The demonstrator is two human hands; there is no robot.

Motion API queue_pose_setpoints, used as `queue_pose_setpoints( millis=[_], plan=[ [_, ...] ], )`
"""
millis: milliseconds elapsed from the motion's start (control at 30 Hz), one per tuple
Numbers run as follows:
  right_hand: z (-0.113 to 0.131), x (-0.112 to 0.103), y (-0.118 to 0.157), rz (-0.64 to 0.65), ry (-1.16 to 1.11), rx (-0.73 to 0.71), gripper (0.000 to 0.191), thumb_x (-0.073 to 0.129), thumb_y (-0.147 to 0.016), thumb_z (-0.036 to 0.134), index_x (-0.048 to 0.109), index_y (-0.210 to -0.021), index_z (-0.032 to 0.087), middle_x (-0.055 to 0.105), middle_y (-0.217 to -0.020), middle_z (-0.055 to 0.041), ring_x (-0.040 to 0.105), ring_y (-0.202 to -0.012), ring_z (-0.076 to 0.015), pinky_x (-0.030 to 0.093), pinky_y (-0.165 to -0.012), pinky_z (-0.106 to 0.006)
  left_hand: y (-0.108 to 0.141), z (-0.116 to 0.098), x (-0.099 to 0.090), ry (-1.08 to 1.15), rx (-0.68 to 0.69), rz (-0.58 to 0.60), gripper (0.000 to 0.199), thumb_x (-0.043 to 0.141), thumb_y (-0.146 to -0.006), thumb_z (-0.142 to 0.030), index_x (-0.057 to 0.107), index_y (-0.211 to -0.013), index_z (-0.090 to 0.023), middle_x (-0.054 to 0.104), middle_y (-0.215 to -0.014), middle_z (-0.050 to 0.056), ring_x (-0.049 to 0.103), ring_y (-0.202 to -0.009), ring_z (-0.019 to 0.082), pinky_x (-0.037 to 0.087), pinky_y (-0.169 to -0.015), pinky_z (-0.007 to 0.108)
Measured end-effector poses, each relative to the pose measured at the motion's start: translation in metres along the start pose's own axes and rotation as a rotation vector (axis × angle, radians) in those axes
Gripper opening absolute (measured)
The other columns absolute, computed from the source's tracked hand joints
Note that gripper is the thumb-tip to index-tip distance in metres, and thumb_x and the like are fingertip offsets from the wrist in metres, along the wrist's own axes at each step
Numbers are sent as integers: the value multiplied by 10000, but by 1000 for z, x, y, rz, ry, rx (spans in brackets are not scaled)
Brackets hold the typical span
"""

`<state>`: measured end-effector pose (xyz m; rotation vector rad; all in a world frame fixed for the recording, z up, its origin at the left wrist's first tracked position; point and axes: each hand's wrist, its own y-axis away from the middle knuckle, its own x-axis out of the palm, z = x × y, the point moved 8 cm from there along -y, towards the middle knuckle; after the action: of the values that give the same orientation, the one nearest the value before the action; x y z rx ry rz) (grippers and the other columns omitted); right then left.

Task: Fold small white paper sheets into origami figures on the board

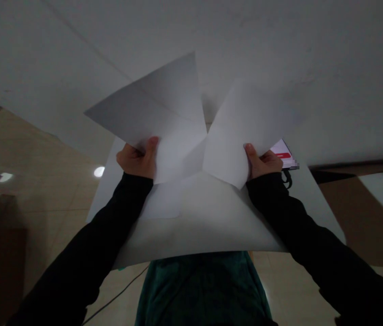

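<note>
My left hand (139,158) grips a white sheet of paper (164,108) by its lower edge, thumb on the near face, with the sheet raised above the table. Another white sheet (234,131) is pinched in my right hand (262,160), thumb on top and fingers behind. The inner edges of the two sheets meet or overlap near the middle; whether they are joined there I cannot tell. Below my left hand, more white paper (164,203) lies flat on the white table (218,231).
A device with a lit screen (281,153) lies behind my right hand, a dark cord (287,179) beside it. The white wall (246,36) stands behind the table. A cable (117,296) crosses the floor at lower left. A brown surface (364,217) is at right.
</note>
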<state>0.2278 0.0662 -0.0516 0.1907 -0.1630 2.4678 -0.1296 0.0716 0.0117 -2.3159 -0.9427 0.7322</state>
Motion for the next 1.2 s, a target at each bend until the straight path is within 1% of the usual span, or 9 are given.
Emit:
queue_pose_setpoints(
  millis=[167,367,533,700,867,967,1100,1167,1200],
  plan=[
    [41,-5,-7,-16,170,-290,290,760,-649,431,687,-740,165,684,-709,-40,643,-683,-205,563,-636,-392,-6,-3,-3,-134,27,72,386,692,-668,-493,477,-516,-212,429,-454,-23,480,-511,140,389,-519,280],
    [57,-6,-3,-33,196,-437,280,729,-672,447,671,-703,174,656,-654,-19,611,-628,-184,534,-574,-356,-10,-1,-4,-72,9,118,295,727,-656,-412,530,-563,-214,517,-500,3,541,-558,164,370,-529,285],
    [56,-7,-1,-43,189,-428,301,727,-674,469,662,-691,176,640,-631,-11,600,-601,-169,530,-555,-338,-10,-1,-4,-76,50,118,350,726,-667,-414,485,-524,-204,509,-502,-2,508,-530,139,334,-524,278],
    [54,-11,-6,-54,136,-424,373,700,-693,520,667,-791,162,672,-741,-25,634,-676,-174,556,-611,-349,-17,6,-13,-61,76,-9,407,693,-704,-488,487,-540,-179,422,-461,-50,382,-468,84,267,-482,243],
    [51,-14,-7,-73,125,-446,359,709,-703,496,674,-821,159,675,-762,-21,641,-690,-169,565,-671,-364,-22,6,-12,-24,113,-16,470,723,-694,-486,445,-507,-157,351,-439,-83,314,-468,50,261,-472,200],
    [53,-18,-10,-104,69,-478,319,727,-703,453,671,-816,159,663,-749,-3,646,-689,-163,564,-706,-370,-29,6,-17,-4,65,-64,431,753,-694,-387,442,-515,-149,326,-462,-89,300,-488,46,261,-475,188],
    [55,-34,-24,-260,-111,-470,223,666,-774,382,638,-805,163,651,-761,-6,659,-742,-160,559,-741,-351,-50,11,-32,14,38,-139,236,694,-759,-284,568,-673,-103,445,-576,-69,362,-553,51,320,-525,182],
    [52,-37,-28,-285,-216,-429,150,637,-792,330,614,-779,183,649,-760,6,663,-777,-148,554,-784,-335,-62,19,-35,-103,21,-80,227,675,-776,-294,589,-712,-94,468,-594,-64,369,-565,55,312,-525,180],
    [50,-33,-29,-245,-252,-389,129,646,-780,313,604,-761,192,649,-751,17,664,-775,-141,553,-801,-331,-67,25,-30,-191,-1,15,247,687,-764,-307,580,-685,-99,454,-578,-66,356,-553,55,285,-510,182]
  ],
)
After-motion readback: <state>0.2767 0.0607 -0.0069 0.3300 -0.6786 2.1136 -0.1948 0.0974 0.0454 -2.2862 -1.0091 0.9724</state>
